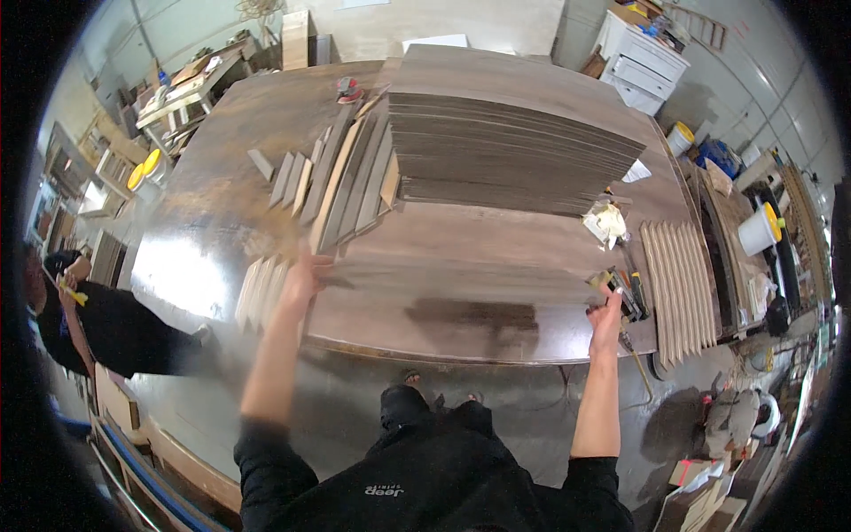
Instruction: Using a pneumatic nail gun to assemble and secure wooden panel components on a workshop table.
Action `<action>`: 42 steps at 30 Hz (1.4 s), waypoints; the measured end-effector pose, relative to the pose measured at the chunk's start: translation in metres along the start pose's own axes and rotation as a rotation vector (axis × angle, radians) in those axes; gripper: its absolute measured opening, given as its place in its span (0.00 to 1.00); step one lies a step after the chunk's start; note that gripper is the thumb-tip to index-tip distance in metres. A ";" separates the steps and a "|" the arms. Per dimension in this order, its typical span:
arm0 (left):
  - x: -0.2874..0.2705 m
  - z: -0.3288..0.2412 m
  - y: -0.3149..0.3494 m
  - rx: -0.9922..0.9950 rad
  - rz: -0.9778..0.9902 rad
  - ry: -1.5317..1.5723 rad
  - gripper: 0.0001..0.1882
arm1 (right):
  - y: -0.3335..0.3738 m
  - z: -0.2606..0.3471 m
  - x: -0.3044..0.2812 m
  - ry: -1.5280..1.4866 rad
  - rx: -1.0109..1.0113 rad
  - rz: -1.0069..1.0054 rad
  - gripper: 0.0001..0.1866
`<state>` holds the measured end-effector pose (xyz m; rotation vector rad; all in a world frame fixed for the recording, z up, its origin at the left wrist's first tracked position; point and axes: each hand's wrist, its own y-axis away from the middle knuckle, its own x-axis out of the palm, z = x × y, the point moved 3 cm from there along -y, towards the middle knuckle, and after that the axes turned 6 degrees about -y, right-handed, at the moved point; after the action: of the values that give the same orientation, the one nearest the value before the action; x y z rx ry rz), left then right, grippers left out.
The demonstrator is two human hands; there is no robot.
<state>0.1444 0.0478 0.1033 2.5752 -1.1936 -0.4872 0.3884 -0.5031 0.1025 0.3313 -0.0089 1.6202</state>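
A long, thin grey-brown wooden strip (452,277), smeared by motion, stretches across the near part of the worktable (523,239). My left hand (304,277) is closed on its left end, beside a bundle of pale ribbed mouldings (259,291). At its other end my right hand (606,317) is closed too, its thumb raised, next to a dark hand tool (633,297) with yellow parts. Beyond the strip lies a wide stack of dark grey-brown boards (514,151). Left of that stack, several narrow cut strips (355,177) lie at a slant.
A red sander (348,89) sits at the table's far left. Crumpled pale paper (606,223) lies by the stack's right end. Profiled mouldings (678,288) overhang the right front edge. At the left stands a person in dark clothes (115,319). A white drawer cabinet (643,66) stands behind.
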 end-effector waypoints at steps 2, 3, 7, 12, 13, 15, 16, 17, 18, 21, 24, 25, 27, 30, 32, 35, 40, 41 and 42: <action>0.010 0.013 0.014 -0.029 -0.014 -0.127 0.48 | 0.004 -0.030 -0.024 -0.002 0.048 0.011 0.38; 0.014 0.023 0.018 -0.046 -0.015 -0.194 0.47 | 0.006 -0.040 -0.033 -0.006 0.091 0.004 0.37; 0.030 0.074 0.033 0.046 -0.161 -0.175 0.39 | 0.016 -0.078 -0.034 0.010 0.079 0.040 0.24; 0.042 0.116 0.029 0.187 -0.035 -0.682 0.34 | 0.024 -0.104 -0.061 0.596 -0.034 0.136 0.29; 0.041 0.117 0.037 0.177 -0.027 -0.686 0.34 | 0.030 -0.099 -0.061 0.735 -0.081 0.205 0.29; 0.044 0.115 0.062 0.398 0.043 -0.877 0.35 | 0.038 -0.094 -0.064 0.876 -0.115 0.274 0.29; 0.049 0.106 0.078 0.410 0.044 -0.921 0.35 | 0.041 -0.093 -0.068 0.962 -0.168 0.295 0.29; 0.051 0.110 0.078 0.406 0.060 -0.924 0.35 | 0.044 -0.091 -0.071 1.048 -0.219 0.318 0.29; 0.045 0.114 0.082 0.393 0.027 -0.958 0.35 | 0.046 -0.084 -0.056 1.000 -0.134 0.274 0.26; 0.050 0.105 0.080 0.438 -0.010 -0.971 0.31 | 0.039 -0.090 -0.063 1.065 -0.301 0.261 0.23; 0.044 0.105 0.079 0.578 -0.033 -0.931 0.25 | 0.037 -0.084 -0.062 1.041 -0.337 0.250 0.22; 0.042 0.108 0.079 0.576 -0.033 -0.934 0.25 | 0.037 -0.083 -0.059 1.015 -0.294 0.258 0.22; 0.041 0.115 0.075 0.653 -0.045 -0.975 0.25 | 0.036 -0.084 -0.059 1.006 -0.303 0.268 0.21; 0.042 0.125 0.070 0.674 -0.071 -1.019 0.25 | 0.034 -0.086 -0.060 0.997 -0.315 0.267 0.21; 0.044 0.129 0.062 0.673 -0.065 -1.019 0.26 | 0.036 -0.084 -0.062 0.995 -0.320 0.257 0.21; 0.046 0.125 0.051 0.691 -0.032 -1.030 0.26 | 0.057 -0.085 -0.066 1.069 -0.239 0.200 0.25; 0.053 0.103 0.020 0.797 0.161 -0.999 0.28 | 0.148 -0.134 -0.097 0.396 -0.025 -0.168 0.26; 0.051 0.099 0.012 0.788 0.160 -1.000 0.28 | 0.175 -0.131 -0.087 0.236 0.247 -0.290 0.23; 0.061 0.089 0.000 0.767 0.179 -0.970 0.30 | 0.192 -0.140 -0.100 0.214 0.365 -0.304 0.23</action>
<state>0.1451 -0.0081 0.0106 2.7927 -2.2456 -1.6193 0.1755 -0.5881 -0.0163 0.4153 0.4830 1.3422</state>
